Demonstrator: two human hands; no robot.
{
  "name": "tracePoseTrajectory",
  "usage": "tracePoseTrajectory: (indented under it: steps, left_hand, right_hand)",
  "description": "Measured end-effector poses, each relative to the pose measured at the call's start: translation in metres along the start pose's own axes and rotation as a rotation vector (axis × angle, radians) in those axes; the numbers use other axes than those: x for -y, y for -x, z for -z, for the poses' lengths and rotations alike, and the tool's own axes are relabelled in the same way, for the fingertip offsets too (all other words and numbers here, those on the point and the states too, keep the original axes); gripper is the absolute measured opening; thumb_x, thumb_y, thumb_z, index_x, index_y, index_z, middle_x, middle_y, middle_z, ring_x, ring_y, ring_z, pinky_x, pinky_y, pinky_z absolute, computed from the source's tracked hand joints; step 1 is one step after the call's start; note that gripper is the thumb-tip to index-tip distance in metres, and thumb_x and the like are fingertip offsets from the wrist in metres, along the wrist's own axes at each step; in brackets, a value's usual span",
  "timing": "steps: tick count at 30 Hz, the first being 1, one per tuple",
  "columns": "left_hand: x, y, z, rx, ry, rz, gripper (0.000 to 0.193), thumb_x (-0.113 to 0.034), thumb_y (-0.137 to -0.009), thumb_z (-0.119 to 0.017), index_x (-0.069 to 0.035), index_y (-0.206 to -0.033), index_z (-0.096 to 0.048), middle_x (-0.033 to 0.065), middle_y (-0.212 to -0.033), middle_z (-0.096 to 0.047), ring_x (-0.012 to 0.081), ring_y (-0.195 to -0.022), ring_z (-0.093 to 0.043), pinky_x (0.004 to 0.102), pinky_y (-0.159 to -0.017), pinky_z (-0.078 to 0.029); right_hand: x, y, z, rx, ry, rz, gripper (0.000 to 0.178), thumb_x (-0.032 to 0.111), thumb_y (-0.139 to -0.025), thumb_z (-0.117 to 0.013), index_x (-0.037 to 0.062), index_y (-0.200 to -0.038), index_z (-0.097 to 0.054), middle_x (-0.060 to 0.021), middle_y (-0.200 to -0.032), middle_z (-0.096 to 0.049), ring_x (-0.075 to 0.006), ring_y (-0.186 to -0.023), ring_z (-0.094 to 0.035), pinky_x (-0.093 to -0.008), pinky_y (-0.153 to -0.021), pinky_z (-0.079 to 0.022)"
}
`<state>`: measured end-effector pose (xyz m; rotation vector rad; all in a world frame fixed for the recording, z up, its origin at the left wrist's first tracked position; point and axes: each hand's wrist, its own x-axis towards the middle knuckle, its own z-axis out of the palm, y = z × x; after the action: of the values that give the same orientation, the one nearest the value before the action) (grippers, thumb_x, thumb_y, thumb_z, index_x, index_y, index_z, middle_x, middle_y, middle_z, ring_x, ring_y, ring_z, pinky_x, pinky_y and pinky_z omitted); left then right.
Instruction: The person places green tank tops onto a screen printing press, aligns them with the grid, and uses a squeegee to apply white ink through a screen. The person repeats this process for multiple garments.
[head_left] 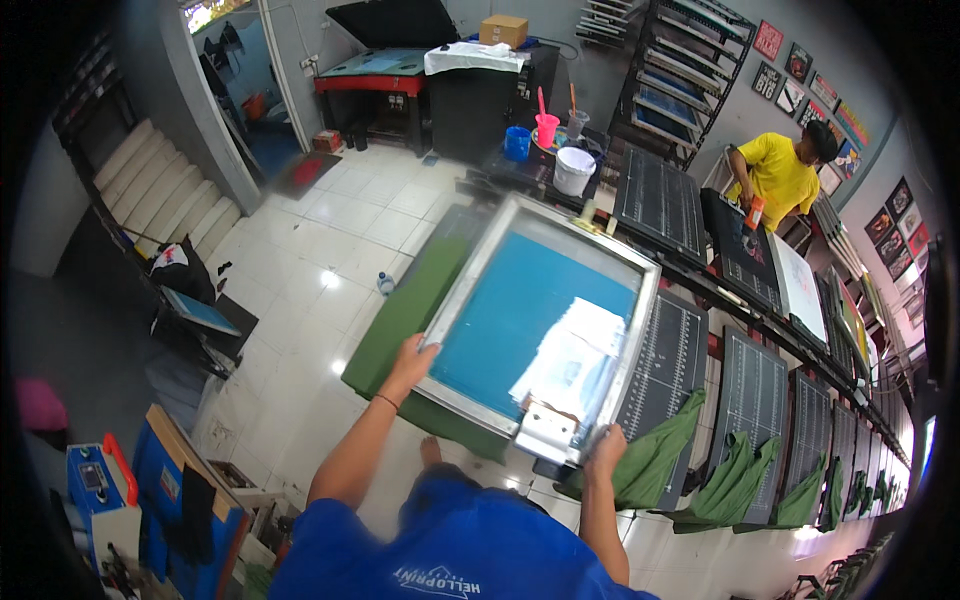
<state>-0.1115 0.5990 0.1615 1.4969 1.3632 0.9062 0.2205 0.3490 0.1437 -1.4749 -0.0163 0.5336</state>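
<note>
Our left hand (408, 366) and right hand (604, 454) each have the grip clamped on a side of the rectangular silver metal frame with blue mesh (510, 310), some fingertips hidden beneath it. It lies above a smooth green cloth (415, 310), covering much of it; we cannot tell if the 2 touch, or whether the bright white patch (575, 350) is glare.

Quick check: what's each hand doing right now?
Left hand: closed on the left edge of the framed blue screen.
Right hand: closed on the same frame's lower right edge.
</note>
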Motion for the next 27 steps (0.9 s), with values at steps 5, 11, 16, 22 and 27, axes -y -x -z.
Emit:
tracePoseTrajectory:
  steps: [5, 11, 16, 22, 27]
  left_hand:
    - [0.007, -0.088, 0.059, 0.032, -0.006, 0.058, 0.053, -0.029, -0.087, -0.062, 0.007, -0.126, -0.06, 0.0237, -0.111, -0.069, 0.0321, -0.101, -0.066, 0.0408, -0.089, -0.05]
    - [0.053, -0.162, 0.065, -0.045, -0.246, -0.055, 0.05, -0.035, -0.082, -0.059, 0.001, -0.115, -0.069, 0.0291, -0.106, -0.067, 0.0452, -0.105, -0.061, 0.0487, -0.095, -0.047]
    - [0.083, -0.177, 0.074, 0.104, -0.2, 0.035, 0.054, -0.038, -0.084, -0.057, -0.001, -0.122, -0.067, 0.0296, -0.12, -0.061, 0.0435, -0.115, -0.056, 0.0464, -0.103, -0.042]
    - [0.078, -0.176, 0.053, 0.111, -0.201, 0.026, 0.057, -0.037, -0.085, -0.058, 0.001, -0.127, -0.064, 0.0285, -0.124, -0.058, 0.0425, -0.119, -0.053, 0.0462, -0.106, -0.04]
    - [0.094, -0.179, 0.065, 0.14, -0.088, 0.083, 0.05, -0.033, -0.088, -0.06, -0.002, -0.127, -0.065, 0.0269, -0.119, -0.06, 0.0405, -0.114, -0.057, 0.0455, -0.1, -0.044]
  right_hand:
    - [-0.053, -0.033, -0.116, 0.048, 0.124, 0.122, 0.03, 0.021, -0.091, -0.047, 0.0123, -0.063, -0.048, 0.0025, -0.058, -0.043, -0.0103, -0.046, -0.04, -0.0305, -0.042, -0.03]
    - [-0.064, -0.062, -0.167, 0.049, 0.168, 0.069, 0.03, 0.017, -0.091, -0.045, 0.0045, -0.063, -0.045, 0.0, -0.063, -0.043, -0.0102, -0.06, -0.04, -0.034, -0.053, -0.033]
    - [-0.063, -0.038, -0.188, 0.053, 0.17, 0.047, 0.032, 0.016, -0.092, -0.044, 0.0053, -0.062, -0.046, 0.0006, -0.062, -0.045, -0.0107, -0.054, -0.041, -0.0323, -0.049, -0.032]
    - [-0.058, -0.043, -0.171, 0.06, 0.199, 0.14, 0.029, 0.016, -0.093, -0.045, 0.0058, -0.066, -0.048, 0.0007, -0.061, -0.046, -0.0104, -0.054, -0.042, -0.0315, -0.049, -0.033]
    - [-0.044, -0.029, -0.183, 0.055, 0.346, 0.177, 0.024, 0.019, -0.091, -0.051, 0.0011, -0.078, -0.06, 0.0003, -0.066, -0.05, -0.0102, -0.059, -0.046, -0.0306, -0.053, -0.037]
